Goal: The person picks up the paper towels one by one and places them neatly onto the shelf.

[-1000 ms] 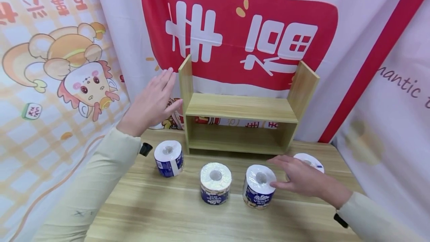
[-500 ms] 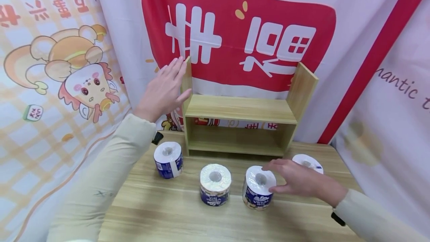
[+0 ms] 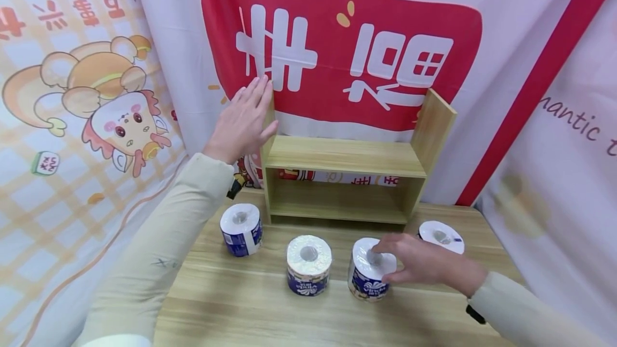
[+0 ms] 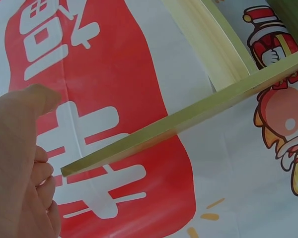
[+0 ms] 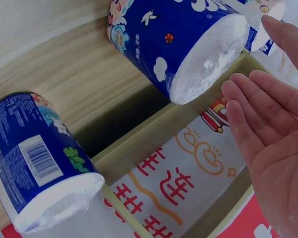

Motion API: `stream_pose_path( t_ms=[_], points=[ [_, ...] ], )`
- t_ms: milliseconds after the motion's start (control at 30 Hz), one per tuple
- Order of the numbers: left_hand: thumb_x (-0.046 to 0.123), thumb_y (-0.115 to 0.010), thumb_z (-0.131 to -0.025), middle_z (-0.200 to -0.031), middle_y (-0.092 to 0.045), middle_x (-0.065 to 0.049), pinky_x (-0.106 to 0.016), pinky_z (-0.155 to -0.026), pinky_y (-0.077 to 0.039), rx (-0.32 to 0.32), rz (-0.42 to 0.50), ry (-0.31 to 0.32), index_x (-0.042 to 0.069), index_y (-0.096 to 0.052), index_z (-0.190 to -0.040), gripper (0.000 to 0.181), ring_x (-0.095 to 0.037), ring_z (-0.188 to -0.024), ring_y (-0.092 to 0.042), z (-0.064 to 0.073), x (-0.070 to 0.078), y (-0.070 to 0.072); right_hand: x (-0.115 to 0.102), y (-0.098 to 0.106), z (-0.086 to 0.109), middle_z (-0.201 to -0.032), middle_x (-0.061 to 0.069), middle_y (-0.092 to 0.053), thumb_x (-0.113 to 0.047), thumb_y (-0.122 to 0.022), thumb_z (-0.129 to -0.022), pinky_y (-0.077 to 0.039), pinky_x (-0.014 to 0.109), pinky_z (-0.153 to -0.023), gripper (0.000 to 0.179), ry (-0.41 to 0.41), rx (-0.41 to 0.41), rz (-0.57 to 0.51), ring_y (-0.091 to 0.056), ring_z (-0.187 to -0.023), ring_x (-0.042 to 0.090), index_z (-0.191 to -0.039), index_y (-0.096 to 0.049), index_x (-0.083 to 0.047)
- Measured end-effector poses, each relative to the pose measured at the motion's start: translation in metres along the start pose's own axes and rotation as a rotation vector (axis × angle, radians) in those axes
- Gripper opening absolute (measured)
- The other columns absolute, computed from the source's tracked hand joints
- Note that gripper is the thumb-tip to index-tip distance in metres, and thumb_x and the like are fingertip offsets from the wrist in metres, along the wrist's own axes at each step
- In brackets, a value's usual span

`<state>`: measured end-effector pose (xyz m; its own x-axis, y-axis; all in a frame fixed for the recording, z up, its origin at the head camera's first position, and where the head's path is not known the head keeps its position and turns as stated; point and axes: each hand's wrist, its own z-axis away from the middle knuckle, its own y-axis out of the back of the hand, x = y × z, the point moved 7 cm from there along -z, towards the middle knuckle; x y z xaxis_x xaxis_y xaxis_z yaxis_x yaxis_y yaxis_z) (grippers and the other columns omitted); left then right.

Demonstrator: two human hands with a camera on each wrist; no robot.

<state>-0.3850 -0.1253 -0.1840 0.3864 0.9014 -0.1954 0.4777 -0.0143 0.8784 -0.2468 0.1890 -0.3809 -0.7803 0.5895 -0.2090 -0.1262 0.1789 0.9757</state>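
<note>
My left hand [image 3: 243,119] is raised with straight fingers beside the left side panel of a small wooden shelf [image 3: 344,154]. In the left wrist view, that hand [image 4: 20,163] holds nothing near the panel's end [image 4: 139,144]. My right hand [image 3: 429,261] reaches over a toilet roll [image 3: 371,274] in blue wrapping, its fingertips overlapping the roll's white top. The right wrist view shows this hand [image 5: 278,144] with fingers extended and apart from the nearest toilet roll [image 5: 188,44]. Thumb and fingers are spread, with nothing between them.
More wrapped toilet rolls stand on the wooden table [image 3: 270,315]: one at left [image 3: 241,229], one in the middle [image 3: 308,266], and one at right [image 3: 441,234] partly behind my right hand. Printed curtains [image 3: 183,25] surround the table on the back and sides.
My left hand has moved right, closer to the shelf's left panel. My right hand has shifted left, farther over the toilet roll. The rolls have stayed in place.
</note>
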Motion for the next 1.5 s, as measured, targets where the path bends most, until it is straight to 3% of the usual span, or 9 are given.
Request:
stream_pose_path(
  t_ms=[500,867,1133,1500],
  points=[
    [0.04,-0.059,-0.103,-0.177,-0.015,-0.02,-0.051,-0.135,-0.02,-0.007,0.004,0.011,0.002,-0.009,-0.169,0.091,-0.038,-0.165,-0.016,-0.003,-0.005,-0.008,0.003,-0.018,-0.003,-0.11,0.005,-0.077,-0.026,-0.088,-0.084,-0.064,0.032,-0.086,0.041,0.09,0.057,0.011,-0.072,-0.101,0.017,-0.117,-0.075,-0.006],
    [0.04,-0.058,-0.103,-0.177,-0.014,-0.021,-0.052,-0.135,-0.019,-0.05,0.015,0.018,0.001,-0.011,-0.169,0.09,-0.039,-0.165,-0.016,-0.001,-0.01,-0.018,0.008,-0.03,-0.005,-0.105,0.001,-0.076,-0.027,-0.089,-0.083,-0.06,0.023,-0.078,0.037,0.059,0.028,-0.001,-0.069,-0.095,0.009,-0.113,-0.075,-0.01],
    [0.04,-0.061,-0.102,-0.178,-0.014,-0.018,-0.049,-0.135,-0.02,-0.036,-0.001,0.015,0.004,-0.011,-0.17,0.092,-0.037,-0.166,-0.015,0.0,-0.012,-0.018,0.012,-0.031,-0.006,-0.105,-0.003,-0.074,-0.027,-0.09,-0.083,-0.059,0.021,-0.077,0.035,0.009,0.011,-0.037,-0.066,-0.095,0.005,-0.111,-0.073,-0.015],
    [0.038,-0.061,-0.102,-0.178,-0.013,-0.02,-0.051,-0.135,-0.02,-0.055,-0.037,0.003,0.001,-0.013,-0.168,0.09,-0.038,-0.166,-0.015,0.0,-0.013,-0.02,0.015,-0.037,-0.006,-0.105,-0.003,-0.074,-0.026,-0.092,-0.079,-0.06,0.023,-0.08,0.038,0.016,0.051,-0.036,-0.066,-0.096,0.006,-0.11,-0.073,-0.014]
  ],
)
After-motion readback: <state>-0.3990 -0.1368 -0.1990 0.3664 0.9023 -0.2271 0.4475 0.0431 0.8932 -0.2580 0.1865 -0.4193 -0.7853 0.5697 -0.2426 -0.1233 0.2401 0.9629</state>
